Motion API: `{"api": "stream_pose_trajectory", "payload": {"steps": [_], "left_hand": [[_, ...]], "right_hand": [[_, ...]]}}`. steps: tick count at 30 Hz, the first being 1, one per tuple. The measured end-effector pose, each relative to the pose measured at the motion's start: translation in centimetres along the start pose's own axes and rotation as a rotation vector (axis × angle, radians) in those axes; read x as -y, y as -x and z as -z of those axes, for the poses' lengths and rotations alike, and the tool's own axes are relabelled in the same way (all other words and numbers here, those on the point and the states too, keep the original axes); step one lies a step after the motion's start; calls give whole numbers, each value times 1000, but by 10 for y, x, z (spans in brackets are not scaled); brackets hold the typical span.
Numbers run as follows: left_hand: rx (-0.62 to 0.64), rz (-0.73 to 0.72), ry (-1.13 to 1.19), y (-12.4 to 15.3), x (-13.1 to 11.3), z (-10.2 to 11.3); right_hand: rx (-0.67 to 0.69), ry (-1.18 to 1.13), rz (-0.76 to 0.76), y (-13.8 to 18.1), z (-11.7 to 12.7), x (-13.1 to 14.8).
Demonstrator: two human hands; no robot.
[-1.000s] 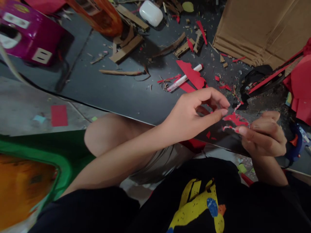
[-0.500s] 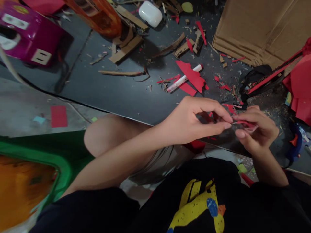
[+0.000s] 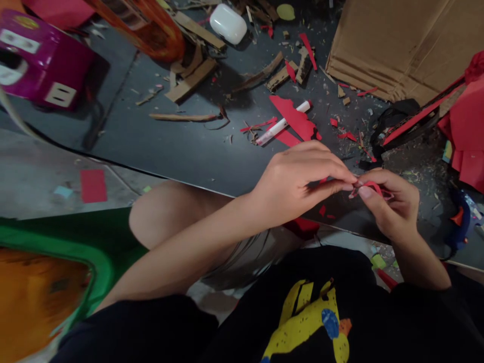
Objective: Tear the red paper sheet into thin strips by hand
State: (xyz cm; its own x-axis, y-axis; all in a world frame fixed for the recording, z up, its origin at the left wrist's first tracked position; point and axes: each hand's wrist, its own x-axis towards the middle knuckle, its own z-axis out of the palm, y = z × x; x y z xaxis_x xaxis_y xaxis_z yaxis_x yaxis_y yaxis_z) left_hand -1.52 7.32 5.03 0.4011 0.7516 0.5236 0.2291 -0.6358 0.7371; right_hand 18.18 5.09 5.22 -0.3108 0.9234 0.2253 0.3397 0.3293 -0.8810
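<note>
My left hand (image 3: 298, 181) and my right hand (image 3: 389, 201) meet fingertip to fingertip above the near edge of a dark board (image 3: 181, 141). Both pinch a small, thin piece of red paper (image 3: 372, 187), which curls between my right thumb and fingers. My left thumb and forefinger are pressed together on its left end. A few red paper bits (image 3: 323, 210) lie on the board just below my hands. My bare knee (image 3: 170, 217) sits under the board's edge.
A white marker (image 3: 280, 125) lies across red paper scraps (image 3: 293, 116) beyond my hands. Cardboard strips (image 3: 192, 80), a white case (image 3: 227, 22), a folded cardboard sheet (image 3: 397, 45), a blue glue gun (image 3: 459, 222), a purple toy (image 3: 41, 55) and red sheets (image 3: 469, 131) surround the board.
My right hand lifted off the board with the red piece and turned toward the left hand. My left fingers closed from apart into a pinch on the piece.
</note>
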Motion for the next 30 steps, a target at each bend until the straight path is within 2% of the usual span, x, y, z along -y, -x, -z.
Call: {"api": "stream_pose_trajectory", "payload": {"steps": [8,14,19,26,30], "left_hand": [[-62,-4,-148,4,1,-5],[-66,140,-5,3,-5,-5],[-64,245,103,2,-7,-5],[-102,89,-111,4,-6,-7],[-84,107,-168,5,-7,-7]], "right_hand": [[-42,64,72,-1,-2,-2],[-43,263,226,-3,-5,-2],[-29,323,226,-2,-5,-1],[-23,302,205,-3,-6,-1],[-14,272,174,-2,-6,0]]}}
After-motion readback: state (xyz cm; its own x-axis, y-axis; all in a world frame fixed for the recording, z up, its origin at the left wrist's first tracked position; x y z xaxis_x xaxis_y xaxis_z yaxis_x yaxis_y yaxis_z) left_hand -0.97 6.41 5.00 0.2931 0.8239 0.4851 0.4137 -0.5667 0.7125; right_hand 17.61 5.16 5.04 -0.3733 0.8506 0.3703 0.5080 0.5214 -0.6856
